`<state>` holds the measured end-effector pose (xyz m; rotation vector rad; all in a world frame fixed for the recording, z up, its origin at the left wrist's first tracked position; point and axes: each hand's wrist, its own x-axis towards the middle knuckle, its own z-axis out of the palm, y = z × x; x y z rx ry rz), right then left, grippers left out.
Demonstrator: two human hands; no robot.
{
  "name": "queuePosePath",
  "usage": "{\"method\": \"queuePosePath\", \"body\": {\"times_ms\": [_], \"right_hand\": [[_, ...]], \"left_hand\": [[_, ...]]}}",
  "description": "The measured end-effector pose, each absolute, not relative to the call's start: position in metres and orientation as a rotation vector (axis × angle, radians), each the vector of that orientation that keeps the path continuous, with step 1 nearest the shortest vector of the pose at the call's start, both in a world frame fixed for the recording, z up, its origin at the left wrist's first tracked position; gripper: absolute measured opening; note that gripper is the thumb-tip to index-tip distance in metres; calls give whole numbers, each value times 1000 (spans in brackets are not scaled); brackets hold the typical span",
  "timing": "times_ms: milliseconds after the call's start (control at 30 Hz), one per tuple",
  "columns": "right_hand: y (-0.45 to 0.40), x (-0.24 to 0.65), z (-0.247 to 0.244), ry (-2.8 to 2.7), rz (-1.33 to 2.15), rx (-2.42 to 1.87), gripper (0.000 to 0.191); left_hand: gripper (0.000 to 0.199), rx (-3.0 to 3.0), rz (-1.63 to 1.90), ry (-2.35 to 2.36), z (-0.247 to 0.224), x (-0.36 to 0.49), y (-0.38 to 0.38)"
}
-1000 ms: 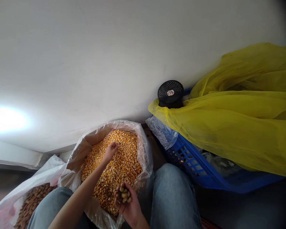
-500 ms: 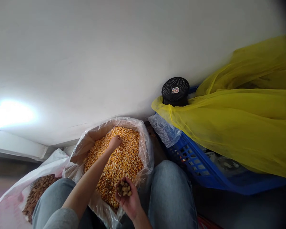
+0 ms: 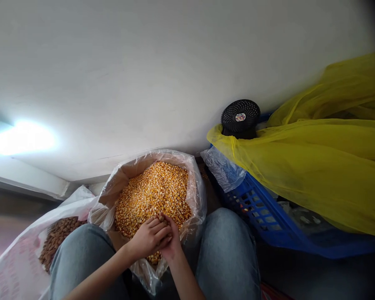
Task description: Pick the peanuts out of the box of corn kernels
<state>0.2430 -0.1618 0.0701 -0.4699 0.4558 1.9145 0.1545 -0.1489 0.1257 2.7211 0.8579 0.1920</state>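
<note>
Yellow corn kernels fill a clear plastic bag standing between my knees. Over the near part of the corn, my left hand lies across my right one, its fingers curled into that palm. What the left fingers hold, if anything, is hidden. My right hand is cupped, palm up, around small, roundish brown lumps. Only a little of them shows at the fingertips; the rest is covered by the left hand.
At left, a white sack holds brown, almond-like nuts. To the right stands a blue plastic basket draped with yellow netting. A small black fan sits on its corner, by the white wall.
My left hand has come back from the far part of the corn and now rests on my right hand. It covers most of the brown lumps. The view has shifted slightly.
</note>
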Motion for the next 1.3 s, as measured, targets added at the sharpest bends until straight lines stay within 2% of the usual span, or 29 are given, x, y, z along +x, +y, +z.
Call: {"method": "queuePosePath", "body": {"times_ms": [167, 533, 667, 700, 767, 1000, 1167, 1300], "right_hand": [[-166, 248, 71, 631, 1963, -395, 6], [-173, 248, 58, 576, 1995, -422, 7], [-172, 255, 62, 667, 1943, -418, 8], [-172, 259, 64, 679, 1936, -404, 8], [-170, 266, 66, 693, 1936, -377, 9], [-168, 275, 64, 679, 1889, -366, 12], [-168, 273, 62, 693, 1899, -314, 10], [-168, 276, 65, 698, 1880, -261, 10]], "left_hand": [[24, 2892, 261, 925, 111, 154, -154], [30, 2749, 434, 990, 99, 147, -163], [31, 2323, 626, 1451, 97, 123, -142], [33, 2210, 603, 1607, 97, 115, -134], [33, 2151, 327, 1708, 95, 96, -118], [9, 2240, -232, 1413, 60, 74, -128], [12, 2276, -425, 1255, 31, 85, -140], [15, 2272, -486, 1224, 28, 90, -138]]}}
